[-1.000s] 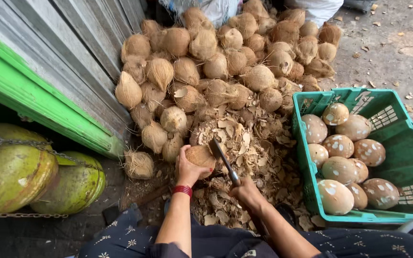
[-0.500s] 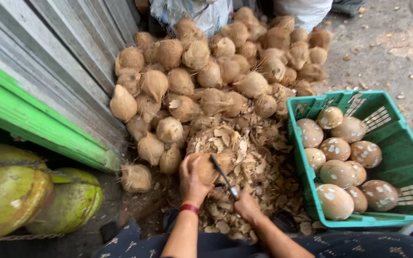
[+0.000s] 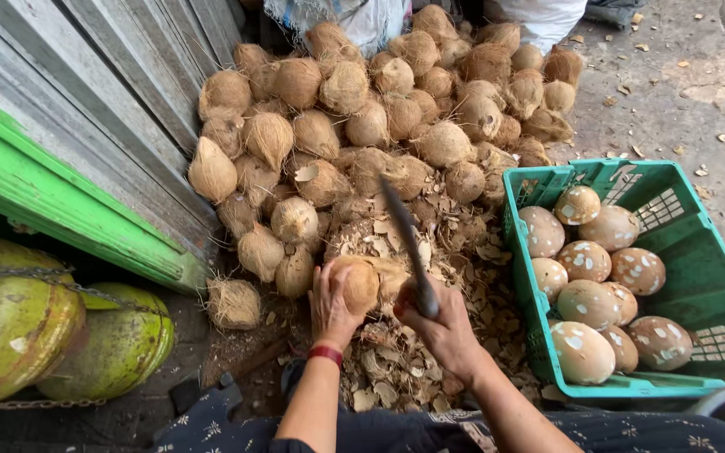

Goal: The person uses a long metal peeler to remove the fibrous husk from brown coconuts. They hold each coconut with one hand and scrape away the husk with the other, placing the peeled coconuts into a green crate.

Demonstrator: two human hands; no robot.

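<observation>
My left hand (image 3: 331, 308) grips a brown coconut (image 3: 357, 283) low in the middle of the view, over a heap of shell chips (image 3: 396, 361). A red band sits on that wrist. My right hand (image 3: 438, 325) is closed on the handle of a long dark knife (image 3: 406, 247). The blade is raised and points away from me, just right of the held coconut. A big pile of husked brown coconuts (image 3: 379, 126) lies beyond both hands.
A green plastic crate (image 3: 719, 277) at the right holds several peeled, pale-spotted coconuts (image 3: 585, 294). A grey corrugated wall with a green ledge (image 3: 60, 201) runs along the left. Two green drums (image 3: 52, 335) with a chain sit at lower left. Bare concrete ground lies at upper right.
The knife blade has lifted from low beside the coconut to a raised position. My left hand has kept hold of the coconut, turning it slightly.
</observation>
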